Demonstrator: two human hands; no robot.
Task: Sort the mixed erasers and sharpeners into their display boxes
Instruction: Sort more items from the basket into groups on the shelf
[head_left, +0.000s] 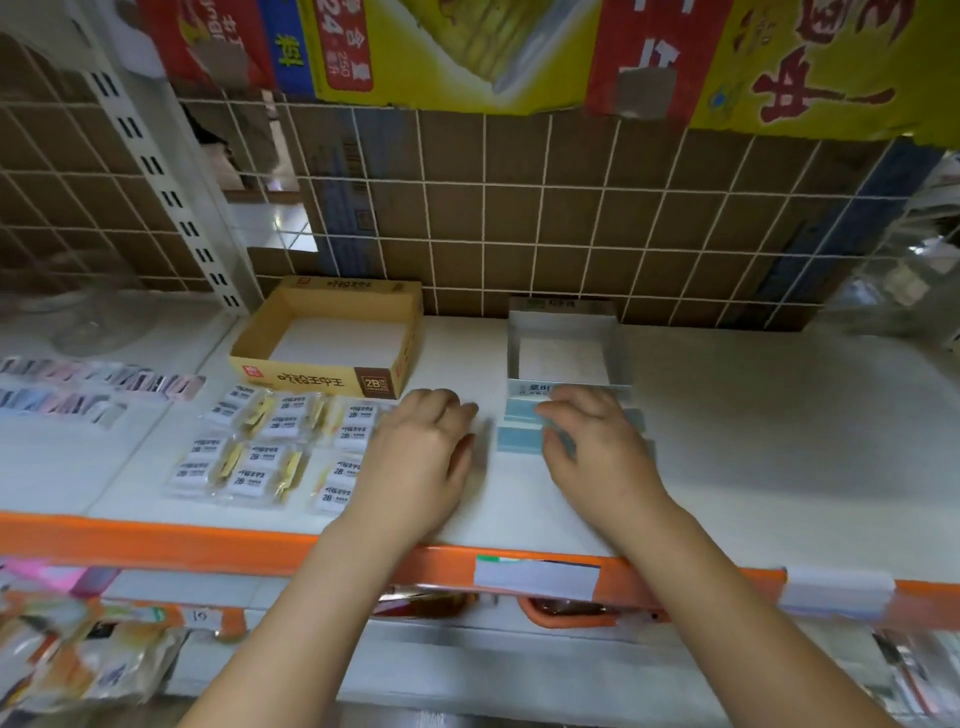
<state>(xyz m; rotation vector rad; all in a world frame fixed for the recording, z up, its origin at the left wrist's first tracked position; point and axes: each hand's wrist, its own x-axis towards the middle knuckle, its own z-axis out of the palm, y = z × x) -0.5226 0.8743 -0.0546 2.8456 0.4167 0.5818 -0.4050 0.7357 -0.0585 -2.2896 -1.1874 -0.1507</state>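
**Small, light packets: take them by the edges**

On the shelf (727, 415), wrapped erasers (260, 447) lie in rows before the empty yellow box (327, 332); pale blue packets (519, 431) sit before the white box (563, 338). The right hand (592, 447) curls its fingers (553, 415) over those, though blur hides any real grip. The left hand (421, 457) rests loosely curled, holding nothing. Film wrap likely slips; pinch across the short sides.

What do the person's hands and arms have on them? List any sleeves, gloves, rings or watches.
Nothing worn shows. The left hand and right hand are bare, with no gloves, rings or watch visible. Both forearms are bare down to the bottom edge of the head view, so no sleeve or cuff is visible.
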